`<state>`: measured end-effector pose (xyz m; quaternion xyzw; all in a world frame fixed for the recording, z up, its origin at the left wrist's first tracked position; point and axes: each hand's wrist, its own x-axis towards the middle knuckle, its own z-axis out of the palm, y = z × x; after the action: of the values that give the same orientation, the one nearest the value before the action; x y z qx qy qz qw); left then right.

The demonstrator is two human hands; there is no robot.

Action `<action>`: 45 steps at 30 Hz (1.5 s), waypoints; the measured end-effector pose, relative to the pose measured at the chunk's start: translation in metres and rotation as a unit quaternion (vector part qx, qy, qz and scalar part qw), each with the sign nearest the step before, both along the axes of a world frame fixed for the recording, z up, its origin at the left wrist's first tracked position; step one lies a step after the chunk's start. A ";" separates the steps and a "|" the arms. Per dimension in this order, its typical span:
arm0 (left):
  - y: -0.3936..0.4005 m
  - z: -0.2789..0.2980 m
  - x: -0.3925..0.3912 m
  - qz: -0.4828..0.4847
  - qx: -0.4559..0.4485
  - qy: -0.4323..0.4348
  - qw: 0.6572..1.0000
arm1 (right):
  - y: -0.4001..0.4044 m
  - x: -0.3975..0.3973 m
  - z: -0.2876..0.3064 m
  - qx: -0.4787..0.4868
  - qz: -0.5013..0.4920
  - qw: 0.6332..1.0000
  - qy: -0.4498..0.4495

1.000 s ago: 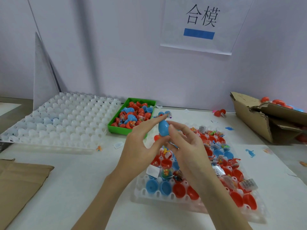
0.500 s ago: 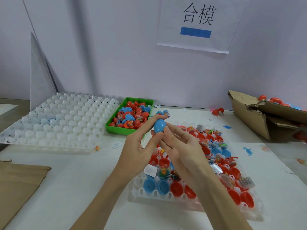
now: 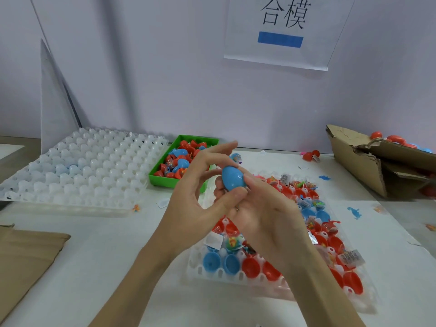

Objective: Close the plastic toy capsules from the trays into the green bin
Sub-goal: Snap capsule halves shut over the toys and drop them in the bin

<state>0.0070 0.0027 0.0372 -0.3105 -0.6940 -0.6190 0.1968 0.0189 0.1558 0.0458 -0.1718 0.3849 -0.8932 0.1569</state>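
Note:
A blue egg-shaped capsule (image 3: pixel 233 178) is held in the air between both hands, above the far end of the clear tray (image 3: pixel 236 278). My left hand (image 3: pixel 195 204) pinches it with thumb below and fingers over its top. My right hand (image 3: pixel 269 215) grips it from the right with its fingertips. The clear tray holds several open red and blue capsule halves and small wrapped toys. The green bin (image 3: pixel 162 180), behind my left hand, holds several red and blue capsules.
A large white tray of empty cups (image 3: pixel 82 171) lies at the left. A torn cardboard box (image 3: pixel 368 166) with red capsules stands at the right. Flat cardboard (image 3: pixel 23 260) lies at the front left. A red capsule (image 3: pixel 311 155) sits near the wall.
Both hands have kept the blue capsule between them and turned it slightly; my left thumb has slid under it. The camera has tipped a little.

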 end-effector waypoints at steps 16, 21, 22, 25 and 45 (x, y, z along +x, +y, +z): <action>0.013 -0.007 0.008 0.122 -0.036 0.090 0.988 | -0.003 0.000 -0.007 -0.013 0.098 0.995 -0.019; 0.016 -0.011 0.012 0.135 -0.056 0.106 0.984 | -0.001 0.001 -0.012 -0.013 0.116 0.993 -0.025; 0.017 -0.012 0.012 0.137 -0.058 0.111 0.983 | -0.002 0.001 -0.012 -0.013 0.114 0.993 -0.032; 0.015 -0.015 0.009 0.149 -0.063 0.110 0.981 | -0.006 0.001 -0.015 -0.038 0.117 0.990 -0.064; -0.019 -0.046 -0.026 0.238 -0.090 0.057 0.965 | -0.006 -0.017 -0.019 0.112 -0.038 0.988 -0.100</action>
<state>-0.0194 -0.0168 -0.0086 -0.1876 -0.7886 -0.4702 0.3490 0.0016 0.1500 0.0272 -0.0478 0.4710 -0.8625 0.1791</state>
